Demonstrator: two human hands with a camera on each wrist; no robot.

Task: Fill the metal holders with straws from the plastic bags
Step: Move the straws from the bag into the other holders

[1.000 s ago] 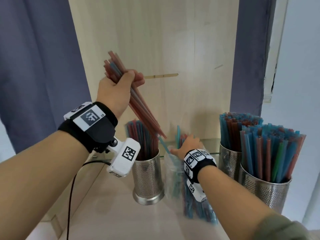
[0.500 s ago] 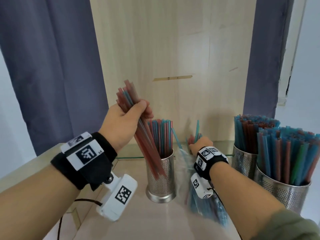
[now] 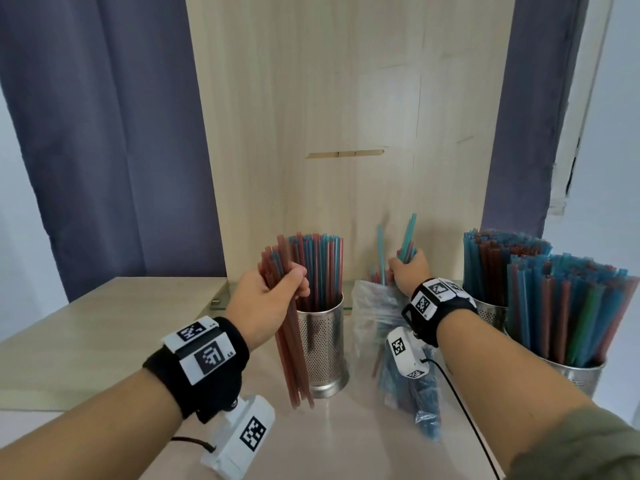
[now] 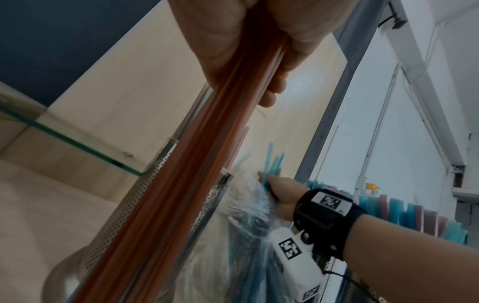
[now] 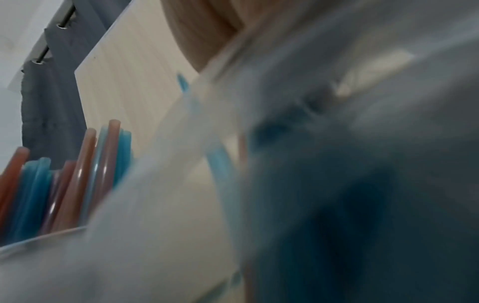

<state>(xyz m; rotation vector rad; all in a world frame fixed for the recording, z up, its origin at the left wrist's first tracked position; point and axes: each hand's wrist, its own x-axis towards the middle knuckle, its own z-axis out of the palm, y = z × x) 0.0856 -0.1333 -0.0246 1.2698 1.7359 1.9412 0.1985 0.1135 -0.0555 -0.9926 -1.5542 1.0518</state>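
My left hand (image 3: 273,299) grips a bundle of mostly red straws (image 3: 291,362) upright, just left of a perforated metal holder (image 3: 323,351) part-filled with red and blue straws. The bundle's lower ends reach the tabletop outside the holder. In the left wrist view the red bundle (image 4: 181,184) runs down from my left hand (image 4: 246,41) along the holder (image 4: 124,215). My right hand (image 3: 410,275) grips a few blue straws (image 3: 408,237) at the mouth of a clear plastic bag (image 3: 374,306) that holds more straws. The right wrist view is blurred by the plastic bag (image 5: 337,164).
Two full metal holders (image 3: 490,313) (image 3: 575,372) packed with straws stand at the right. A wooden panel (image 3: 346,116) rises behind, with dark curtains on both sides. A glass shelf edge (image 3: 221,304) runs along the back of the wooden tabletop (image 3: 86,341).
My left hand has come down with the red bundle from head height to beside the holder. My right hand has risen a little, drawing blue straws out of the bag.
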